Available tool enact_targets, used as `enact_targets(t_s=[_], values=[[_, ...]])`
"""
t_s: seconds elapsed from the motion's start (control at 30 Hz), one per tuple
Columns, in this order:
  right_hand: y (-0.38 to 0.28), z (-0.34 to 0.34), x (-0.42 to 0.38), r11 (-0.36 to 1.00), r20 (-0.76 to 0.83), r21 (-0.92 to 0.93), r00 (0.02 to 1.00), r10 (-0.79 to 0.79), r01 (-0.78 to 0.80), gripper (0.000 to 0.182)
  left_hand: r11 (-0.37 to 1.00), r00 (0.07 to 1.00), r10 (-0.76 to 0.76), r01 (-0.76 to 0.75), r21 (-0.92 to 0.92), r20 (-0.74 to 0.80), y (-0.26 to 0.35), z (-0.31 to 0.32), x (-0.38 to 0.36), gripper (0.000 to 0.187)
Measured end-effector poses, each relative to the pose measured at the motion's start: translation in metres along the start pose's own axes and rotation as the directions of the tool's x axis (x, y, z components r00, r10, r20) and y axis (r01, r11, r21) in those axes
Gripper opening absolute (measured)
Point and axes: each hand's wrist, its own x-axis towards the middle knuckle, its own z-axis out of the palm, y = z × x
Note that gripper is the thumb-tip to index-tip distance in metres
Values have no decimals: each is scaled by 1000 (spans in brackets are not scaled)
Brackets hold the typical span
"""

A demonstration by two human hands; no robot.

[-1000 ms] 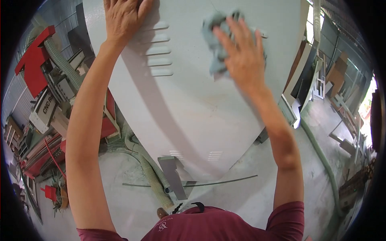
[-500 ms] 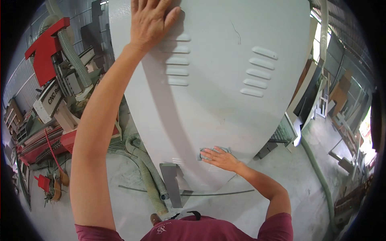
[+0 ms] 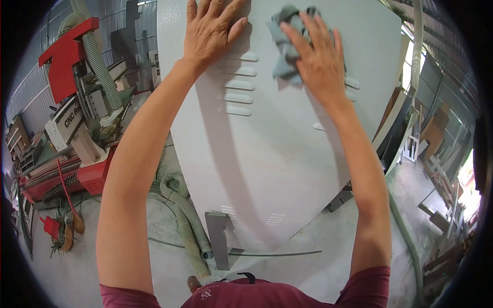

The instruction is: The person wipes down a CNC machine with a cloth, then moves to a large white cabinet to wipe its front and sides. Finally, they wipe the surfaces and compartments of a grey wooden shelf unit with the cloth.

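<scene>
A large light-grey metal panel (image 3: 277, 149) with rows of raised louvre slots stands tilted before me. My left hand (image 3: 211, 32) lies flat on its upper left part, fingers stretched, just above the left louvres (image 3: 237, 84). On the upper right part, my right hand (image 3: 321, 61) presses a crumpled grey-blue cloth (image 3: 286, 49) against the surface, its fingers spread over the cloth. The hand and forearm cover much of the right louvres (image 3: 352, 82). Two small sets of slots (image 3: 276, 219) show near the panel's lower end.
A red and white CNC machine (image 3: 67, 120) stands at the left. Ribbed hoses (image 3: 187, 226) and a grey upright metal piece (image 3: 217, 241) are by the panel's lower left edge. A green hose (image 3: 405, 241) runs along the floor at right, near stacked boards (image 3: 436, 115).
My right hand has moved with the cloth from the panel's lower part up to the upper right. My left hand stays flat on the panel. The view has shifted slightly.
</scene>
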Motion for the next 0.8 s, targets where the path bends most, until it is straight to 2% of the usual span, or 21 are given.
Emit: enact_targets(t_s=[0.17,0.2,0.23,0.33,0.4,0.47,0.5,0.53,0.6,0.7,0.77,0.8], values=[[-16,2,36,996,30,-75,998,46,-44,62,1000,999,17,-17,-2,-37,-5,1,-1,48],[-21,3,34,995,30,-83,997,67,-64,61,996,999,6,-10,-84,-52,-7,0,-2,47],[-26,7,28,995,32,-78,997,64,-61,61,986,998,-8,-3,-164,-68,-9,0,-2,46],[-50,21,-12,998,-6,27,998,64,-64,56,983,993,-9,-13,-183,-120,-12,0,-8,45],[-68,22,-47,1000,81,5,997,16,-17,52,984,991,-13,-10,-179,-130,-12,-2,-16,45],[-93,14,-94,994,238,41,966,-105,98,50,975,992,-24,-5,-221,-127,-12,-4,-24,45],[-105,10,-122,973,331,182,923,-194,139,49,976,993,-26,0,-219,-117,-12,-3,-27,46],[-117,8,-150,932,407,323,866,-291,162,49,976,992,-27,0,-217,-122,-13,-1,-31,46],[-124,6,-192,767,404,494,674,-619,408,49,965,985,-14,-32,-259,-174,-15,-1,-41,43],[-101,6,-182,755,378,529,690,-618,386,49,979,994,-13,-10,-203,-109,-14,-13,-63,48],[-75,3,-125,883,365,342,821,-440,321,50,984,1000,-9,7,-179,-14,-17,-18,-85,56],[-59,4,-94,938,309,238,896,-320,253,53,985,1000,-19,16,-173,-12,-18,-24,-97,56]])
